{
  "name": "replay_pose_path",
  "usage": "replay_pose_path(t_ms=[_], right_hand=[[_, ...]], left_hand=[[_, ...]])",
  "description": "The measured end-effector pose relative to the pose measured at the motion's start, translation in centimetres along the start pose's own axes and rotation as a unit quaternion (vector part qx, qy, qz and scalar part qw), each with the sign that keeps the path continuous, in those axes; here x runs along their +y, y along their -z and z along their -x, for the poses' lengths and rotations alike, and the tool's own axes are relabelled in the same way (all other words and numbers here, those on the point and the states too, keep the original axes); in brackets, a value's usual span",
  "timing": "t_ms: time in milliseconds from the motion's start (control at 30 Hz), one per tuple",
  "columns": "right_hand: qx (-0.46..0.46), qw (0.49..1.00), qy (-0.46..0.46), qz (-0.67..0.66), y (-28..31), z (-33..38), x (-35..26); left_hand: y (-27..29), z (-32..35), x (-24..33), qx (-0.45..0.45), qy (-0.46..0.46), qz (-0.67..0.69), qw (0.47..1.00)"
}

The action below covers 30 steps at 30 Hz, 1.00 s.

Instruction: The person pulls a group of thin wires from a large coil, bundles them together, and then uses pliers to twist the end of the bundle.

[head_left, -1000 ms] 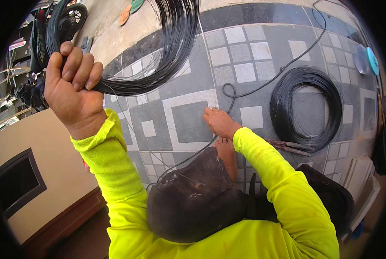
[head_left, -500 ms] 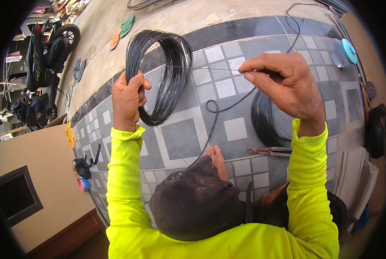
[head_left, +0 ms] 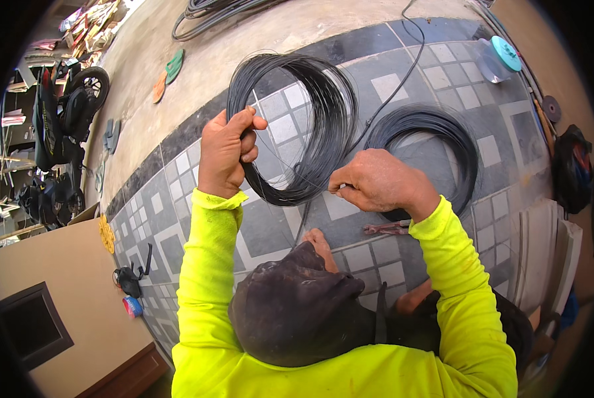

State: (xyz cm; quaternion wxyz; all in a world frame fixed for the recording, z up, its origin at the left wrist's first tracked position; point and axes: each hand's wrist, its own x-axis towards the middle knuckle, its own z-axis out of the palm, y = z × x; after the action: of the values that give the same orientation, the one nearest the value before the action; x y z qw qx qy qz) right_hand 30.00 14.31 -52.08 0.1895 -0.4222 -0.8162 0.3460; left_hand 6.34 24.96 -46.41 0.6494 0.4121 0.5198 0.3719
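My left hand (head_left: 230,151) grips the left side of a coil of thin dark wire (head_left: 337,119), held up off the floor. Loose strands stand out from its windings. Close to the coil's lower right side, my right hand (head_left: 384,182) is closed in a pinch. The strand it drew taut a moment ago is too fine to follow at the fingertips now. A second wire coil (head_left: 466,156) lies on the tiles beyond my right hand. Reddish-handled pincers (head_left: 386,228) lie below that hand, partly covered by my sleeve.
A black cable (head_left: 413,63) runs over the tiled floor (head_left: 350,255). At the upper right stands a clear tub with a turquoise lid (head_left: 505,53). Sandals (head_left: 174,66) and a motorbike (head_left: 61,113) are at the left. A black bag (head_left: 571,169) sits by the right wall.
My right hand has come down and left, from well out to the side to near the held coil. That coil has shifted right and slightly down in view, and the floor coil shows more fully.
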Motion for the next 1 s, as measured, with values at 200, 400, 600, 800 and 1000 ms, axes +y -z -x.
replay_pose_path(t_ms=[200,400,600,800,1000], right_hand=[[0.018,0.998,-0.012,0.062,0.5,1.2,1.2],[0.234,0.931,-0.03,-0.279,-5.1,-4.0,-2.0],[0.302,0.936,0.023,-0.181,-4.9,-3.6,-1.8],[0.365,0.918,0.134,-0.075,-0.8,-3.3,0.6],[0.389,0.907,0.123,-0.106,-2.9,-3.6,1.6]], left_hand=[[-1.1,0.4,-1.7,0.026,-0.022,-0.087,0.996],[-2.8,0.8,-2.9,0.022,-0.025,-0.069,0.997],[-2.6,1.1,-1.6,-0.01,-0.022,-0.118,0.993],[-3.1,2.4,-0.4,-0.052,0.022,-0.226,0.973],[-3.1,2.5,0.6,-0.11,0.097,-0.203,0.968]])
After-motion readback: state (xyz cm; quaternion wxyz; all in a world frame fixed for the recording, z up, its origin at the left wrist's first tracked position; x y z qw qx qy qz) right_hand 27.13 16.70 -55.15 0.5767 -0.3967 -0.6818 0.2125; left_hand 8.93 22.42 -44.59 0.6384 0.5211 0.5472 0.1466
